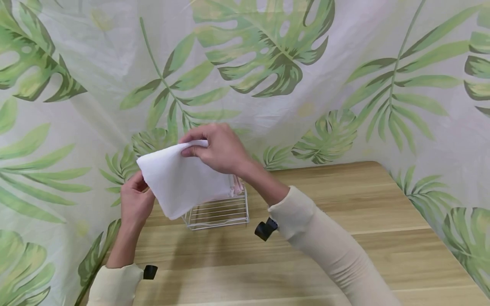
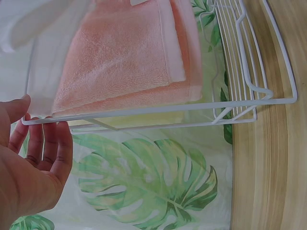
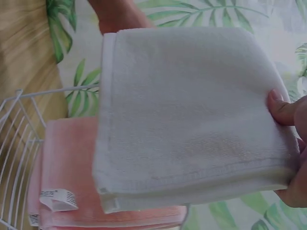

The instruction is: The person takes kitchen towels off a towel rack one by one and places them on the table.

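Note:
A folded white towel [image 1: 187, 180] hangs from my right hand [image 1: 222, 148], which pinches its upper edge between thumb and fingers. In the right wrist view the towel [image 3: 192, 110] overlaps folded pink towels [image 3: 72, 165], one with a white label [image 3: 58, 199]. The pink towels [image 2: 124, 57] lie stacked in a white wire rack [image 2: 144, 111]. My left hand [image 2: 38, 163] grips the rack's rail at one corner, thumb on one side and fingertips on the other. In the head view my left hand [image 1: 137, 199] is partly behind the white towel.
The rack's wire front [image 1: 218, 224] stands on a wooden table [image 1: 306, 255] near its back edge. Behind hangs a leaf-patterned curtain [image 1: 268, 119]. In the left wrist view, something pale yellow [image 2: 153, 118] lies beneath the pink towels.

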A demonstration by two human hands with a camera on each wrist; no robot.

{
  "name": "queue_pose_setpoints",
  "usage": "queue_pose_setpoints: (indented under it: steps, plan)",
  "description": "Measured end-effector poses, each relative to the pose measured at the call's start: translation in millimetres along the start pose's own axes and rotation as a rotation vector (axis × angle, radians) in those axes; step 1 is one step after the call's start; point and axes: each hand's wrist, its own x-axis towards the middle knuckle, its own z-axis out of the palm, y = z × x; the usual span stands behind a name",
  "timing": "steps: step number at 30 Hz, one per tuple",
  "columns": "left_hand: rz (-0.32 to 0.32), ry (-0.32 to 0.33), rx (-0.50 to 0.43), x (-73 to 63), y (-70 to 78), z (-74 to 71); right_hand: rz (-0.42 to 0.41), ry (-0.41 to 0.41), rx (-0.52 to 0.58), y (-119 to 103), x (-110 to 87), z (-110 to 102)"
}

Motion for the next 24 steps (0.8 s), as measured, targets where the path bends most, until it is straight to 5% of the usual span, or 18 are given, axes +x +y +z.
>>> queue_pose_setpoints:
  steps: [13, 24]
  plan:
    - [0.053, -0.026, -0.127, -1.3, 1.7, 1.4, -0.084, -0.017, 0.071, -10, -33.3, -47]
    - [0.088, -0.013, -0.079, -3.3, 0.6, 1.9, -0.055, -0.045, 0.081, 10, -73.4, -59]
